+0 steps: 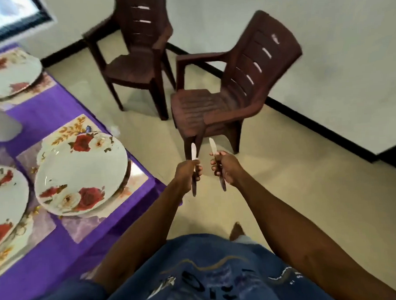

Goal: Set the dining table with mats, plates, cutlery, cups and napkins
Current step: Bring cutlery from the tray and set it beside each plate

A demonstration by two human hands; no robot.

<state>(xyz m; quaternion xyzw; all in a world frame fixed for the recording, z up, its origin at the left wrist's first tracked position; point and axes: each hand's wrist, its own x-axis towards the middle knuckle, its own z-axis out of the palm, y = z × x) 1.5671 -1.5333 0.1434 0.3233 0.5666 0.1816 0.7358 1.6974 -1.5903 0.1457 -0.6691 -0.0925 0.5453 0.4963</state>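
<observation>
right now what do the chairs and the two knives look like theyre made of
Chairs: likely moulded plastic, dull brown, with ribbed seats and slotted backs in one piece.
Knives, in the left hand and the right hand: pale blades suggest metal; dark handles, material unclear in the blur.

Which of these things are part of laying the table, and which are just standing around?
Part of the job:
- two pale-bladed, dark-handled knives, one gripped in the left hand and one in the right hand
- round white plates with red roses
- floral place mats
- purple-clothed table

Just standing about:
- two dark brown plastic armchairs
- window
</observation>
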